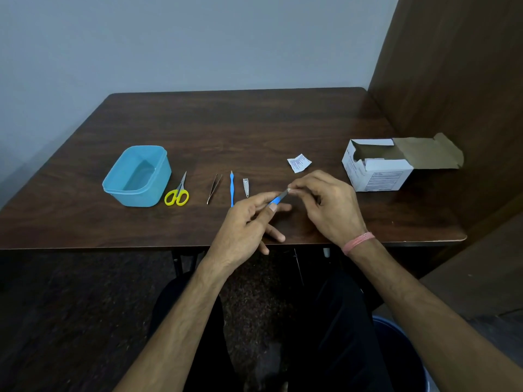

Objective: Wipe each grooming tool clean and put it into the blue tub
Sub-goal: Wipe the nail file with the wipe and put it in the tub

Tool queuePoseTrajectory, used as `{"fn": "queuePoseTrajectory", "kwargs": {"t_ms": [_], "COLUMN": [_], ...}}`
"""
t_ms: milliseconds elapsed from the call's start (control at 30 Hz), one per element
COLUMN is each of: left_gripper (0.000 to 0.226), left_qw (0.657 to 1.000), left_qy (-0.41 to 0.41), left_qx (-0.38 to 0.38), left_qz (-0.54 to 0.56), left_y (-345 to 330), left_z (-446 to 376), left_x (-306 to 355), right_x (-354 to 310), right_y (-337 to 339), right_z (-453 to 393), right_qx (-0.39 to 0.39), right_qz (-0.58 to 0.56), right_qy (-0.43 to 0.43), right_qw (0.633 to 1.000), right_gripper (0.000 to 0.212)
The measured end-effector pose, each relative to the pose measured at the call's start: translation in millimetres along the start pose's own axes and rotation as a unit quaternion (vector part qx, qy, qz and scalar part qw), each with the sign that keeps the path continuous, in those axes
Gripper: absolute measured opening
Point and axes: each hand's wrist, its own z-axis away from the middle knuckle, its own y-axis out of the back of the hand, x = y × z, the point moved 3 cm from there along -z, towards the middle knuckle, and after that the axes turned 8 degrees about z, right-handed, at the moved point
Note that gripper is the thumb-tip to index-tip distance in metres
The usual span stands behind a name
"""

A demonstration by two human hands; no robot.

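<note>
My left hand [249,219] holds a slim tool with a blue handle and a metal blade [278,197] over the table's front middle. My right hand [325,205] pinches a small white wipe [289,190] around the blade's tip. The blue tub [124,190] stands at the left with nothing visible in it. Between the tub and my hands lie yellow-handled scissors [177,193], tweezers [214,184], a blue cuticle pusher [232,188] and a small nail clipper [246,187].
A torn white wipe wrapper [298,162] lies behind my right hand. An open white cardboard box [379,168] sits at the right. A wooden panel [452,66] rises beside the table's right edge. A dark bin [402,357] stands on the floor at the lower right.
</note>
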Motion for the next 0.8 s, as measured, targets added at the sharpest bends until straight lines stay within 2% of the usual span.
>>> {"fn": "queuePoseTrajectory", "kwargs": {"t_ms": [233,433,500,667,800], "left_gripper": [0.034,0.032,0.034,0.035,0.035], "left_qw": [1.000,1.000,1.000,1.000,1.000], "left_qy": [0.003,-0.001,-0.001,0.004,0.003], "left_qx": [0.006,-0.003,-0.005,-0.003,-0.001], "left_qz": [0.004,-0.003,-0.004,-0.002,-0.005], "left_y": [-1,-1,-1,-2,-1], "left_z": [1,2,1,1,0], "left_x": [-1,0,1,0,-3], "right_x": [14,1,2,6,10], "right_y": [-4,-7,-7,-5,-5], "right_z": [-3,5,5,0,-2], "right_qx": [-0.003,-0.054,-0.053,-0.019,-0.022], "right_qz": [-0.008,-0.031,-0.028,0.004,0.014], "right_qy": [-0.074,0.016,0.021,-0.025,-0.070], "right_qw": [0.997,0.998,0.998,1.000,0.997], "right_gripper": [0.007,0.008,0.009,0.007,0.006]}}
